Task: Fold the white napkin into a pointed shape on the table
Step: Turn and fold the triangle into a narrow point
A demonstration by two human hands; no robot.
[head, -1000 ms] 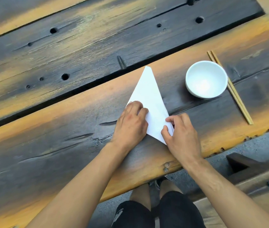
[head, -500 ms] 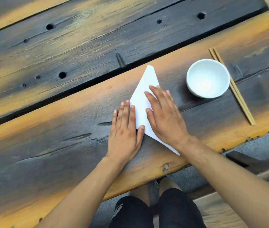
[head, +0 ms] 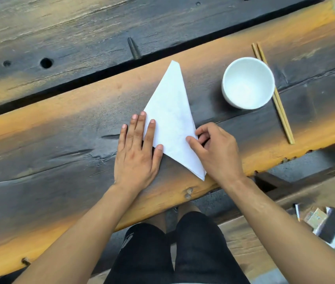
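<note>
The white napkin (head: pixel 170 111) lies flat on the dark wooden table (head: pixel 60 152), folded into a long kite-like triangle with one point toward the far side and another at the near table edge. My left hand (head: pixel 138 152) lies flat with straight fingers, pressing the napkin's left corner. My right hand (head: pixel 215 148) has its fingers curled at the napkin's right corner, thumb on top of the paper and fingers at its edge, pinching it.
A white bowl (head: pixel 248 83) stands right of the napkin, with a pair of wooden chopsticks (head: pixel 275 95) lying beside it. A deep gap between planks (head: pixel 101 74) runs behind the napkin. Below the table edge are my knees and a bench (head: pixel 265 232) with small items.
My right hand has slid off the napkin's middle, where it lay flat, to the right corner and curled onto it. My left hand stays flat on the left side.
</note>
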